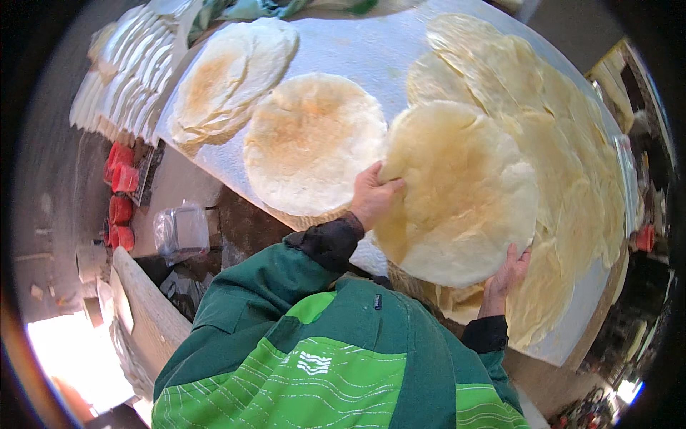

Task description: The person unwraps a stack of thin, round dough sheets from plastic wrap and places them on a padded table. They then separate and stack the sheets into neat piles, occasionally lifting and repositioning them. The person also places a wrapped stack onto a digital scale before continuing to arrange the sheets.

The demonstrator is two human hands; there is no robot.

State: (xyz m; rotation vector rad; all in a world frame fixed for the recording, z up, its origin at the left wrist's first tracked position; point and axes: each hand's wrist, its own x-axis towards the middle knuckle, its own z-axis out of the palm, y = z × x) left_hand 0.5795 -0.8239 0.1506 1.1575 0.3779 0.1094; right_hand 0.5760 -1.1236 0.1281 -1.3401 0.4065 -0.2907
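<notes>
Between both hands I hold a round, thin flatbread [461, 187], browned in patches and pale along its lower edge. My left hand [375, 195] grips its left rim, thumb on top. At the lower right rim, my right hand [506, 273] pinches the edge, with its fingers partly hidden underneath. Left of the held bread, a second round flatbread [316, 139] lies on the light table [370, 48]. Overlapping flatbreads [557, 155] spread over the right side of the table, partly covered by the held one.
A stack of flatbreads [230, 75] sits at the table's upper left. Beyond the table edge stand rows of folded whitish pieces [134, 69], red containers [122, 177] and a clear plastic-wrapped item [182, 228]. Green cloth [252, 9] lies at the far edge.
</notes>
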